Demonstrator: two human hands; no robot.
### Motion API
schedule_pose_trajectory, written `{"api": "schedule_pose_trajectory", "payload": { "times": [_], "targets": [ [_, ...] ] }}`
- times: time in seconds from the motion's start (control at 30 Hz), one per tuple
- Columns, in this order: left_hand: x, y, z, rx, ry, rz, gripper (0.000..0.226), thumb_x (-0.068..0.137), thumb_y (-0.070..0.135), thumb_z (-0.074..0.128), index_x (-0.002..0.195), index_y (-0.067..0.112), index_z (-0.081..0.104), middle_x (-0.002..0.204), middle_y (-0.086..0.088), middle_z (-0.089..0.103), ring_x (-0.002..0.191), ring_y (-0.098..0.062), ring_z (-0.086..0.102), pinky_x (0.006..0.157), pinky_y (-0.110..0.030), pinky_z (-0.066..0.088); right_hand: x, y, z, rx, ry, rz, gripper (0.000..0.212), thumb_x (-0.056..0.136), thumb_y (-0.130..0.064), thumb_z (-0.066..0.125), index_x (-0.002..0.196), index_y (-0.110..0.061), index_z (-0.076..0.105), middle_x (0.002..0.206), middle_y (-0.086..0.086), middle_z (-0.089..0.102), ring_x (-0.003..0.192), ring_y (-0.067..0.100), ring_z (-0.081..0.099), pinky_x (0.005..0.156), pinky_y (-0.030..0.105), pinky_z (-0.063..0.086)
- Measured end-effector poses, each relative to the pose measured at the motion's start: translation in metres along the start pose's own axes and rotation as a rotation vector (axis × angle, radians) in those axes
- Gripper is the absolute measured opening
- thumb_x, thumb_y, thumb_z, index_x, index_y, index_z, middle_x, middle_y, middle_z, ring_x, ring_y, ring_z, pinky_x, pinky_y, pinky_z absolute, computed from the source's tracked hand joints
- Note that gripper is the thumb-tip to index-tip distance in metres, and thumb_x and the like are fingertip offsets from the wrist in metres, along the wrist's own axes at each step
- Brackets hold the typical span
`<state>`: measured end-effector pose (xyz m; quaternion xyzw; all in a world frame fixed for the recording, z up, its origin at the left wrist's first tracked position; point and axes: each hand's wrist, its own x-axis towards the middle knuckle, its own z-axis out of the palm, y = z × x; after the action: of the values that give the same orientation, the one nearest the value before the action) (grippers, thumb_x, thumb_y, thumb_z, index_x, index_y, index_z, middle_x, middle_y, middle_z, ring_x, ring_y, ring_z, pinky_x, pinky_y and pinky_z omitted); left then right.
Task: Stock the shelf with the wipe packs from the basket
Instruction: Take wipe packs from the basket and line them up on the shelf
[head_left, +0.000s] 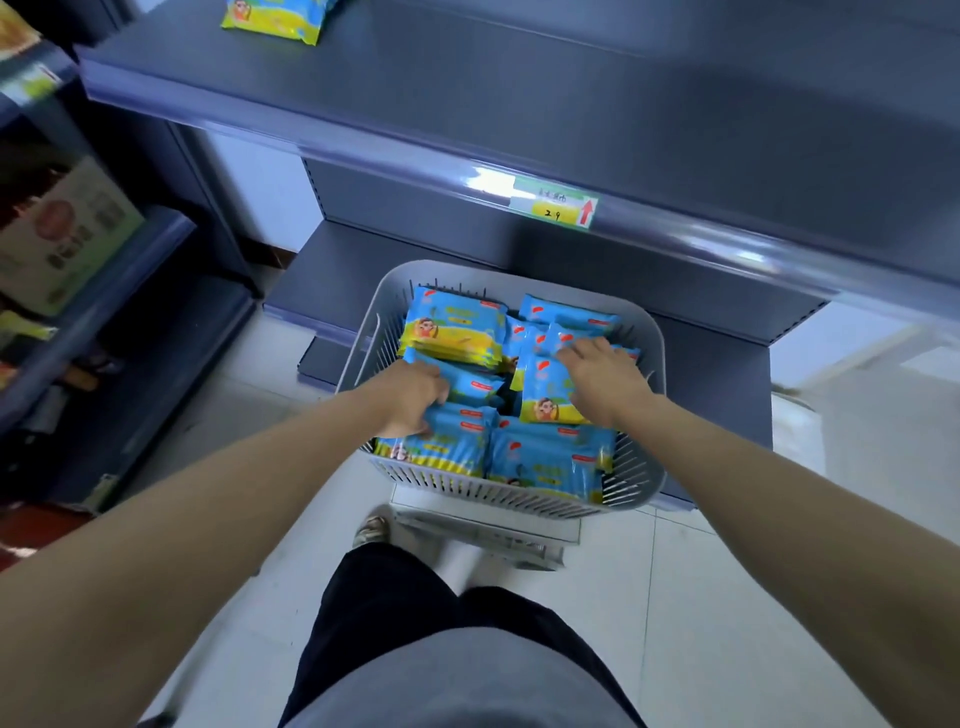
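The grey shelf spanned the view, one lone pack lying on it far left. Below, the white basket sat on the floor against the bottom shelf, full of wipe packs, mostly flat with long axes running left to right. The left hand curled its fingers over a blue pack. The right hand lay on a tipped-up pack, which faced the person; I cannot tell whether those fingers pinched it.
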<state>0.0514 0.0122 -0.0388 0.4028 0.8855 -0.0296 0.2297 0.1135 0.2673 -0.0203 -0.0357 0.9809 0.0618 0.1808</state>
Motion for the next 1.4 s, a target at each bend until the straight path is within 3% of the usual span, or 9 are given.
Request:
{"api": "schedule_pose_trajectory", "payload": {
  "times": [0.2, 0.3, 0.43, 0.63, 0.77, 0.9, 1.0, 1.17, 1.4],
  "targets": [
    [-0.005, 0.005, 0.001, 0.060, -0.067, -0.026, 0.039, 0.074, 0.031, 0.073, 0.103, 0.015, 0.051, 0.107, -0.002, 0.054, 0.099, -0.022, 0.050, 0.085, -0.032, 0.034, 0.005, -0.008, -0.001, -0.081, 0.010, 0.068, 0.046, 0.083, -0.002, 0.052, 0.128, -0.004, 0.041, 0.129, 0.018, 0.040, 0.119, 0.034, 0.039, 0.097, 0.044, 0.036],
    [-0.007, 0.011, -0.004, -0.035, -0.149, -0.067, 0.035, 0.075, 0.019, 0.073, 0.099, 0.012, 0.048, 0.096, -0.003, 0.055, 0.086, -0.023, 0.052, 0.072, -0.031, 0.039, 0.006, -0.010, -0.008, -0.148, -0.033, 0.094, 0.034, 0.083, -0.002, 0.052, 0.116, -0.005, 0.050, 0.122, 0.017, 0.045, 0.115, 0.034, 0.041, 0.097, 0.044, 0.035],
    [-0.011, 0.012, -0.026, -0.140, -0.140, -0.083, 0.029, 0.074, 0.014, 0.070, 0.098, 0.013, 0.053, 0.091, -0.002, 0.054, 0.082, -0.021, 0.052, 0.069, -0.031, 0.045, 0.007, -0.006, -0.031, -0.090, -0.114, 0.064, 0.036, 0.085, 0.001, 0.043, 0.118, -0.010, 0.049, 0.085, 0.006, 0.056, 0.088, 0.029, 0.048, 0.096, 0.046, 0.032],
    [-0.014, 0.000, -0.094, -0.134, 0.072, -0.026, 0.020, 0.072, 0.017, 0.070, 0.087, 0.010, 0.060, 0.084, -0.005, 0.057, 0.077, -0.024, 0.050, 0.060, -0.028, 0.034, 0.010, 0.007, -0.100, 0.186, -0.067, 0.006, 0.041, 0.089, -0.006, 0.043, 0.129, -0.016, 0.041, 0.122, 0.013, 0.056, 0.101, 0.033, 0.055, 0.070, 0.034, 0.040],
    [-0.016, -0.016, -0.141, -0.193, 0.248, -0.006, 0.023, 0.071, 0.016, 0.072, 0.093, 0.015, 0.065, 0.082, 0.000, 0.058, 0.074, -0.019, 0.049, 0.059, -0.026, 0.029, 0.020, 0.010, -0.152, 0.187, 0.012, -0.003, 0.037, 0.095, -0.015, 0.043, 0.130, -0.014, 0.032, 0.115, 0.018, 0.057, 0.098, 0.035, 0.056, 0.074, 0.035, 0.043],
    [-0.020, -0.049, -0.182, -0.233, 0.334, -0.025, 0.018, 0.069, 0.016, 0.073, 0.083, 0.013, 0.063, 0.075, -0.003, 0.060, 0.071, -0.023, 0.053, 0.060, -0.030, 0.040, 0.041, 0.001, -0.207, 0.193, 0.096, 0.010, 0.038, 0.097, -0.024, 0.044, 0.129, -0.014, 0.024, 0.076, 0.011, 0.051, 0.064, 0.025, 0.047, 0.059, 0.035, 0.035],
    [-0.027, -0.083, -0.213, -0.284, 0.407, -0.037, 0.021, 0.068, 0.015, 0.075, 0.071, 0.023, 0.056, 0.064, 0.005, 0.052, 0.064, -0.018, 0.048, 0.054, -0.026, 0.034, 0.070, -0.012, -0.249, 0.250, 0.258, -0.004, 0.031, 0.096, -0.026, 0.048, 0.120, -0.013, 0.034, 0.091, 0.017, 0.058, 0.074, 0.031, 0.050, 0.063, 0.037, 0.037],
    [-0.038, -0.159, -0.256, -0.322, 0.467, -0.085, 0.017, 0.069, 0.015, 0.075, 0.079, 0.021, 0.063, 0.065, 0.005, 0.054, 0.061, -0.017, 0.049, 0.052, -0.025, 0.036, 0.142, -0.047, -0.317, 0.455, 0.330, -0.032, 0.037, 0.091, -0.016, 0.055, 0.126, -0.012, 0.043, 0.117, 0.012, 0.056, 0.096, 0.029, 0.053, 0.077, 0.033, 0.040],
    [-0.038, -0.287, -0.289, -0.335, 0.554, -0.149, 0.022, 0.070, 0.014, 0.074, 0.067, 0.024, 0.055, 0.057, 0.007, 0.045, 0.056, -0.016, 0.040, 0.049, -0.025, 0.031, 0.270, -0.122, -0.376, 0.472, 0.338, -0.081, 0.030, 0.086, -0.005, 0.057, 0.115, -0.003, 0.050, 0.101, 0.008, 0.050, 0.082, 0.022, 0.044, 0.060, 0.028, 0.035]
  ]
}}
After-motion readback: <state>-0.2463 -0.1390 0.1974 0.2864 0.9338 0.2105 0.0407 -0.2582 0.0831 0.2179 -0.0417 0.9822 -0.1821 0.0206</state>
